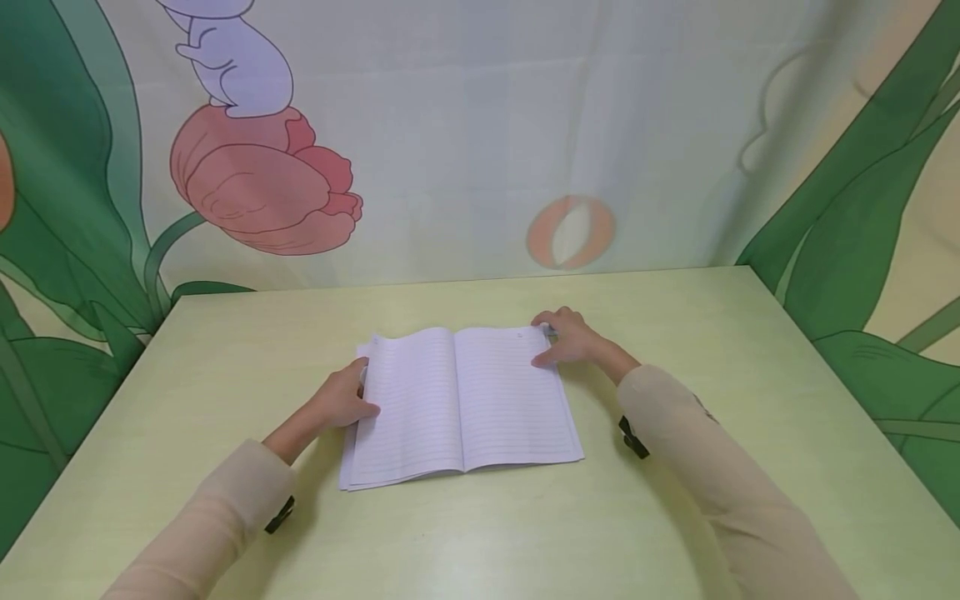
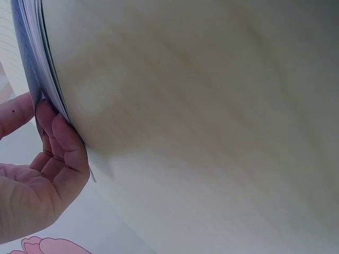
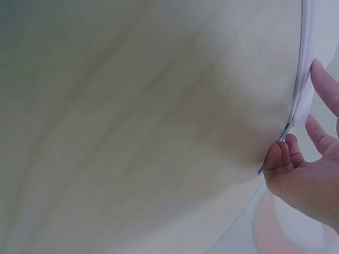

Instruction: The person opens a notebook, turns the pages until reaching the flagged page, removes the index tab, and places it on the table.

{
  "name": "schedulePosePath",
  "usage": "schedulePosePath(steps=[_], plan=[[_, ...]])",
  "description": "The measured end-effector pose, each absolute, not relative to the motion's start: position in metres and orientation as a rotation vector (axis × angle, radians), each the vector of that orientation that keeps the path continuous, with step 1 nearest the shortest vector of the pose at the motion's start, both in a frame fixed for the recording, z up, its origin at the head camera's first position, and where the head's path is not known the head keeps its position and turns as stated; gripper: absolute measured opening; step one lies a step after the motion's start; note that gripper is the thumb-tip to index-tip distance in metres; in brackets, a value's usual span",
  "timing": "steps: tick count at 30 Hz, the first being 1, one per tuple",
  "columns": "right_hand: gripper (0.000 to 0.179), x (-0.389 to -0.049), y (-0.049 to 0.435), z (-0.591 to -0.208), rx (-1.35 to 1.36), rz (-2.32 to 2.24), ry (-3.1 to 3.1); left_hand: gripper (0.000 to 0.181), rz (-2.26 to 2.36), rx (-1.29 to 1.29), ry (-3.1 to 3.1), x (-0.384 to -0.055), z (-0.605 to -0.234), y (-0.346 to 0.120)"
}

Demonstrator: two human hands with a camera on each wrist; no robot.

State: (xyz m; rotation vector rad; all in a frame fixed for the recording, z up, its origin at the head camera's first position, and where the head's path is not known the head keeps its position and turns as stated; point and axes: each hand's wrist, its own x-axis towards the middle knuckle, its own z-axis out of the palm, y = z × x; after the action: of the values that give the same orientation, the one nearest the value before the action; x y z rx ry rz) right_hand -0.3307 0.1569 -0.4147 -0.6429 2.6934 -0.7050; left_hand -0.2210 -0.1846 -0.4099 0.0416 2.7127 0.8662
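Observation:
An open notebook (image 1: pixel 408 408) with lined white pages lies on the table, its fold running down the middle. My left hand (image 1: pixel 341 398) grips its left edge, the thumb on the page. In the left wrist view, that hand (image 2: pixel 50 159) has its fingers curled beneath the pages. At the top right corner, my right hand (image 1: pixel 568 335) holds the notebook's edge, with the thumb on the page. In the right wrist view, the curled fingers (image 3: pixel 283 156) hold a thin bluish-green edge; I cannot tell whether it belongs to the cover.
The pale table (image 1: pixel 465 542) extends around the notebook on all sides. Behind it hangs a printed curtain (image 1: pixel 450 150) with a flower and leaves. A dark strap piece (image 1: pixel 633 438) shows at the right cuff, another (image 1: pixel 280 515) at the left.

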Motion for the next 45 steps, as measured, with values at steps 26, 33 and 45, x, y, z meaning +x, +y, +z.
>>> schedulePosePath(steps=[26,33,45], plan=[[0.042,-0.316,0.157,-0.413,-0.263,-1.483,2.219,0.079,0.934,0.017,2.696,-0.220,-0.410,-0.186],[0.066,-0.304,0.154,-0.403,-0.191,-1.667,1.972,0.082,0.979,0.018,2.689,-0.220,-0.412,-0.189],[0.066,-0.286,0.130,-0.391,-0.380,-1.831,1.548,0.069,0.900,0.073,2.791,-0.217,-0.408,-0.189]])
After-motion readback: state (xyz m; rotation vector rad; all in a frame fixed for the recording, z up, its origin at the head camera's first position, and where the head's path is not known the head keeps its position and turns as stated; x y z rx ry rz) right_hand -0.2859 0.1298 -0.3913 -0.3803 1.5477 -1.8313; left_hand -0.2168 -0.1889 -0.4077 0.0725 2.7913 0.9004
